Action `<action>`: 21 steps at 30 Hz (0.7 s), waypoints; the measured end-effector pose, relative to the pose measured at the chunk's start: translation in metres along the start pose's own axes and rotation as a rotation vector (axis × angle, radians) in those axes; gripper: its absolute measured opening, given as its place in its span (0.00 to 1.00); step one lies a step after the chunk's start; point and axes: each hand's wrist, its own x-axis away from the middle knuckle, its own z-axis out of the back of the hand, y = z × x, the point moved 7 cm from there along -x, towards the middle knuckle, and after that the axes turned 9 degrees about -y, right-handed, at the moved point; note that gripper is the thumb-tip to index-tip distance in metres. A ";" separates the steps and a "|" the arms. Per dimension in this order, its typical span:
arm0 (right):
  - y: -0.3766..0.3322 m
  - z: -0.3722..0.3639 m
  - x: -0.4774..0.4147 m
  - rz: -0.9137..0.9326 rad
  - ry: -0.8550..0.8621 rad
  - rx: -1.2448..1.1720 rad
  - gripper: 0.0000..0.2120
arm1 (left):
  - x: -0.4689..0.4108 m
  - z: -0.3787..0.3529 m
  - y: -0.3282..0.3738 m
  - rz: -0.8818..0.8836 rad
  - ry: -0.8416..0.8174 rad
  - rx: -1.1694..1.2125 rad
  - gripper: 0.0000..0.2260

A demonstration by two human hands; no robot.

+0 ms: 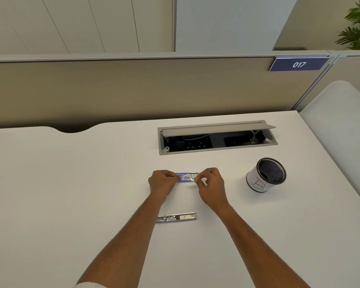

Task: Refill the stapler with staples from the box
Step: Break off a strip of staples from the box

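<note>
Two bare forearms of mine ran up from the bottom of the frame over the white worktop (71,183). Nearest, just below the centre of the frame and between my arms, the stapler (176,217) lay flat on the worktop, a slim metal piece that neither hand touched. Above it, at mid-frame, my left hand (162,182) had its fingers closed on the left end of the small blue staple box (183,176). My right hand (211,183) met it from the right, fingers (197,177) pinched at the box's right end, where a silvery strip, seemingly staples, showed; I could not tell exactly what they gripped. Both hands were slightly above the worktop or resting on it; I could not tell which. To the right of my hands stood a black mesh pen cup (266,174) with a white wrap. Farther up, an open cable tray (216,139) sat recessed in the worktop. Beyond rose a beige partition (133,90) bearing a blue "017" sign (299,64) at upper right.
</note>
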 end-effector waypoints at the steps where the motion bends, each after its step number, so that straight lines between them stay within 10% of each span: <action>1: 0.001 -0.002 0.004 0.000 -0.013 0.003 0.03 | 0.001 0.000 0.000 0.000 0.000 -0.001 0.07; 21: 0.025 -0.025 0.027 -0.050 -0.067 0.155 0.06 | 0.008 0.007 0.003 -0.024 0.025 -0.002 0.04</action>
